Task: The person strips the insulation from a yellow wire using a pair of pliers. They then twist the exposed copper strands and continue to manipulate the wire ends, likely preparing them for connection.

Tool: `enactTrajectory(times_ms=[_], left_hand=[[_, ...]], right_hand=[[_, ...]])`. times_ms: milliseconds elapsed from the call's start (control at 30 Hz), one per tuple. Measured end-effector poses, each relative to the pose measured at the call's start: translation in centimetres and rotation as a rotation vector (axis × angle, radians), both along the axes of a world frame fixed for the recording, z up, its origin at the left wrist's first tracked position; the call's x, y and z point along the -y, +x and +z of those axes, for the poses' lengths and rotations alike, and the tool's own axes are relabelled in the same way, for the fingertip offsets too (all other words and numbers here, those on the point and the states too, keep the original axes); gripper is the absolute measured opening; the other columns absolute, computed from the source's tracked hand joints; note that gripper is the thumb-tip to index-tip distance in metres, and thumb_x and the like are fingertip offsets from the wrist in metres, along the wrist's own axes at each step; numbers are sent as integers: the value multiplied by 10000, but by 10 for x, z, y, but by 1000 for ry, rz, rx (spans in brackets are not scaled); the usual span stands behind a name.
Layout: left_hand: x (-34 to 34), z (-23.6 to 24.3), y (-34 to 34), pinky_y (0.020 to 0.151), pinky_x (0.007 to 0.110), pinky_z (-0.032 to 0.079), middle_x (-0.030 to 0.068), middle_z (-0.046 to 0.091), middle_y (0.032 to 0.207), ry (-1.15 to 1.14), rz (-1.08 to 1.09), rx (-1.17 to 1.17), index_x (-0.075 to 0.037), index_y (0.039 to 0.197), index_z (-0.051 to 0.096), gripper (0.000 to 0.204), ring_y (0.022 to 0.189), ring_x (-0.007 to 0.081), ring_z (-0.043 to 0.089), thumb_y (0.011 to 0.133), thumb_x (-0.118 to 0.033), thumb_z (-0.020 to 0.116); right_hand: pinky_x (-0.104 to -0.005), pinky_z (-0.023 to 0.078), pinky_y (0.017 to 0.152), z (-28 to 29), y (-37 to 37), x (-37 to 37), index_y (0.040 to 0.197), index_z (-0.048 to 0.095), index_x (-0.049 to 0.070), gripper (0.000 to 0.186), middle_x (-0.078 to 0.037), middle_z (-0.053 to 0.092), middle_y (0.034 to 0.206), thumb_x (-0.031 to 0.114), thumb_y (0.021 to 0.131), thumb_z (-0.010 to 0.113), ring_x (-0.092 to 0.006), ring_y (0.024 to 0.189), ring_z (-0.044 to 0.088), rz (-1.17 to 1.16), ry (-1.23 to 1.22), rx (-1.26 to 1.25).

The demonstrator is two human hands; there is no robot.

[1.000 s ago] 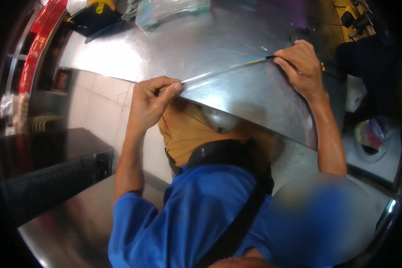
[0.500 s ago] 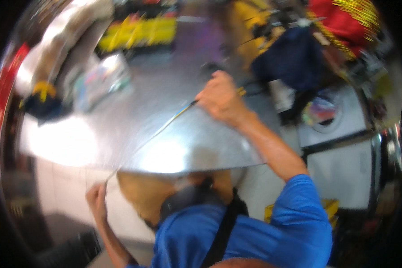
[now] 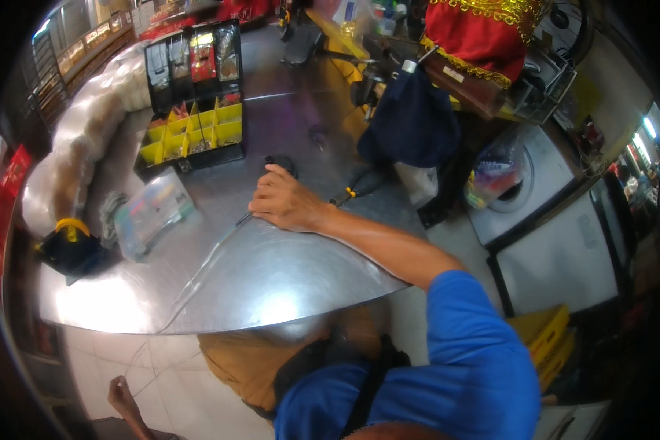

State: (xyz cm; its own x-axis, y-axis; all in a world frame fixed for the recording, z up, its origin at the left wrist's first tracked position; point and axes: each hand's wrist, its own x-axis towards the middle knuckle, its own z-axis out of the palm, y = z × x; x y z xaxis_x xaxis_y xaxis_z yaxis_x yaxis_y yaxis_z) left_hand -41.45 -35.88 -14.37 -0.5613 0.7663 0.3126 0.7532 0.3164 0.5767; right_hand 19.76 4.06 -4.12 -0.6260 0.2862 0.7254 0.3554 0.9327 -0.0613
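Note:
My right hand (image 3: 290, 202) rests on the metal tabletop with its fingers closed over the dark end of a thin pale cord (image 3: 211, 258). A round black object (image 3: 283, 164) sits just past my knuckles, partly hidden by them. From my right hand the cord runs toward me and over the table's front edge, thin and hard to follow there. Low at the left, off the table, my left hand (image 3: 127, 401) is closed in a pinch on the cord's far part. A black-handled tool with orange bands (image 3: 350, 192) lies beside my right wrist.
On the steel table (image 3: 253, 286) are an open black organizer box with yellow compartments (image 3: 198, 130), a clear plastic case (image 3: 158, 214) and a black-and-yellow holder (image 3: 72, 248). Plastic-wrapped rolls (image 3: 88, 128) line the left. A dark blue cloth (image 3: 411, 117) hangs at the right.
My right hand has shifted left in the view and now lies lower on the tabletop. My left hand has moved down and left, farther below the table edge. The cord hangs slacker, in a loop.

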Motion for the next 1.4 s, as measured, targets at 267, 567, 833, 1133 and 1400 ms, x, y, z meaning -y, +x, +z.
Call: enactTrajectory(times_ms=[267,567,833,1133,1400], left_hand=[[-56,-47,135,1272,487,234,260,381,1601,-53,-144,55,32,1589,311,983,1502,402,351,777,-14,863],[-71,-57,368,1063,515,444,191,671,1242,-238,-554,16,-61,1232,688,374,1204,403,590,893,-199,760],[-102,-41,393,978,482,528,179,757,1120,-677,-810,208,-72,1135,759,297,1063,420,690,938,-288,711],[-134,67,459,885,367,593,126,780,1155,-742,-1227,496,-49,1277,722,326,999,208,747,1003,-226,722],[-182,151,489,913,343,596,128,755,1140,-389,-1336,588,-45,1263,712,331,996,233,746,959,-168,755]], right_hand=[[-557,335,1192,-4,-8,0,1119,739,132,311,-51,661,1191,169,824,828,-297,1262,534,-76,-41,-2],[-594,253,1234,-3,-4,12,1367,633,129,592,-172,522,1486,132,805,819,-410,1454,382,-157,-121,29],[-610,258,1228,2,0,13,1449,539,79,651,-246,435,1541,130,846,780,-461,1465,341,-253,-164,5],[-539,321,1208,5,25,-3,1566,397,26,663,-265,472,1515,244,983,627,-445,1418,419,-510,-531,55],[-555,344,1174,-8,27,-9,1570,390,13,612,-218,554,1454,237,1031,575,-412,1366,470,-420,-479,204]])
